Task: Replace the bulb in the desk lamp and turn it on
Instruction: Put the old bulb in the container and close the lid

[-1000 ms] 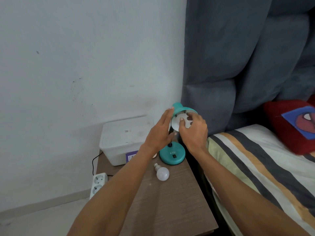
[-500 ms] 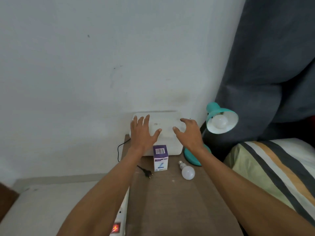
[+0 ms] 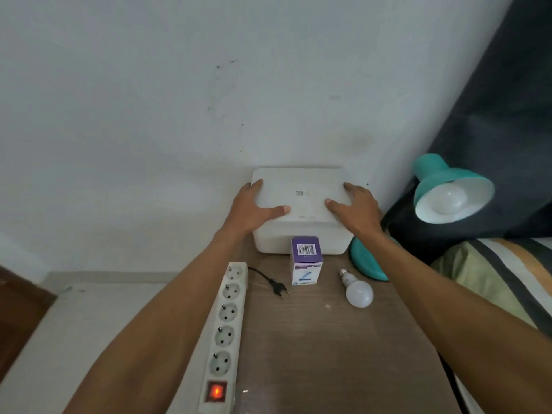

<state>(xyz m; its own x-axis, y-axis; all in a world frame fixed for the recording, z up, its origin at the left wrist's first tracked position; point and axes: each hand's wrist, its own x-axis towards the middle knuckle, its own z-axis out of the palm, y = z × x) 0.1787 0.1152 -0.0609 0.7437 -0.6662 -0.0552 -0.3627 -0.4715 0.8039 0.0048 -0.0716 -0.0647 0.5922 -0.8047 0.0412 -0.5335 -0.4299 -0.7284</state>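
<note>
The teal desk lamp (image 3: pixel 448 186) stands at the right of the wooden bedside table (image 3: pixel 328 354), its shade tilted toward me with a white bulb (image 3: pixel 446 201) screwed inside, unlit. Its teal base (image 3: pixel 366 262) is partly behind my right forearm. A loose white bulb (image 3: pixel 357 289) lies on the table, beside a purple and white bulb carton (image 3: pixel 306 261). The lamp's black plug (image 3: pixel 279 288) lies unplugged near the white power strip (image 3: pixel 228 327). My left hand (image 3: pixel 254 212) and right hand (image 3: pixel 355 212) grip the two sides of a white lidded box (image 3: pixel 301 204).
The power strip's switch (image 3: pixel 215 392) glows orange and all its sockets are free. A dark grey padded headboard (image 3: pixel 495 121) rises behind the lamp. A striped bedcover (image 3: pixel 493 270) is at the right. The white wall stands directly behind the box.
Both hands left the lamp shade, moved left and closed on the sides of the white box. My view swung left and down, bringing the power strip into sight.
</note>
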